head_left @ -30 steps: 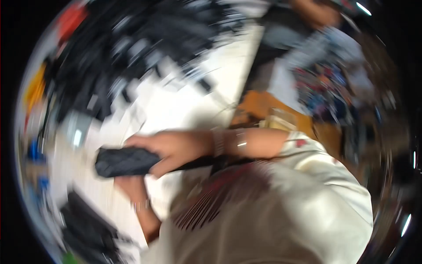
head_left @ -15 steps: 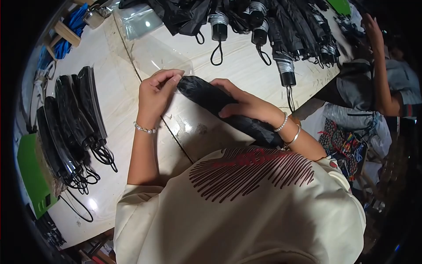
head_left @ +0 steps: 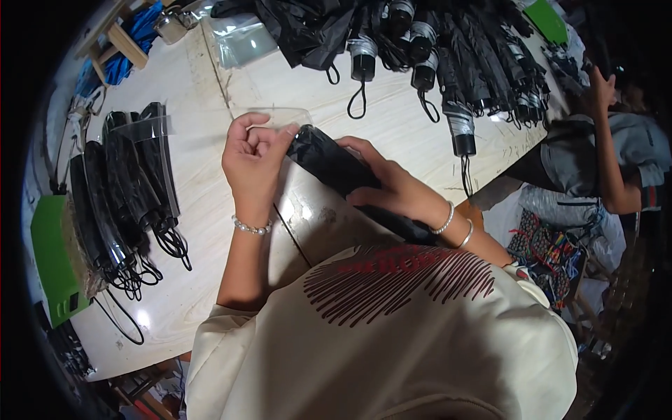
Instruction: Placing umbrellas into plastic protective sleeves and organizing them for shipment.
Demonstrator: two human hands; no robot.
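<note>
My right hand (head_left: pixel 397 187) is wrapped round a folded black umbrella (head_left: pixel 327 159), which slants from the upper left down toward my shirt. Its lower end is partly hidden by my hand and shirt. At the upper end, my left hand (head_left: pixel 253 162) pinches a clear plastic sleeve (head_left: pixel 199 120) between thumb and fingers. The sleeve stretches off to the left, and its far end passes over the tops of several bagged black umbrellas (head_left: pixel 115 196) lying at the left. Whether the umbrella's tip is inside the sleeve's mouth or only touching it, I cannot tell.
More black umbrellas (head_left: pixel 462 91) with silver bands and wrist loops lie along the table's far edge. A stack of clear plastic sleeves (head_left: pixel 245 42) sits beside a metal-and-glass jar (head_left: pixel 170 28). At the right a co-worker's arm (head_left: pixel 611 154) shows near a bundle of patterned cloth (head_left: pixel 535 238).
The clear sleeve has swung out to the left over the bagged umbrellas. My left hand's fingers have curled more at the umbrella's tip. The whole view has shifted slightly.
</note>
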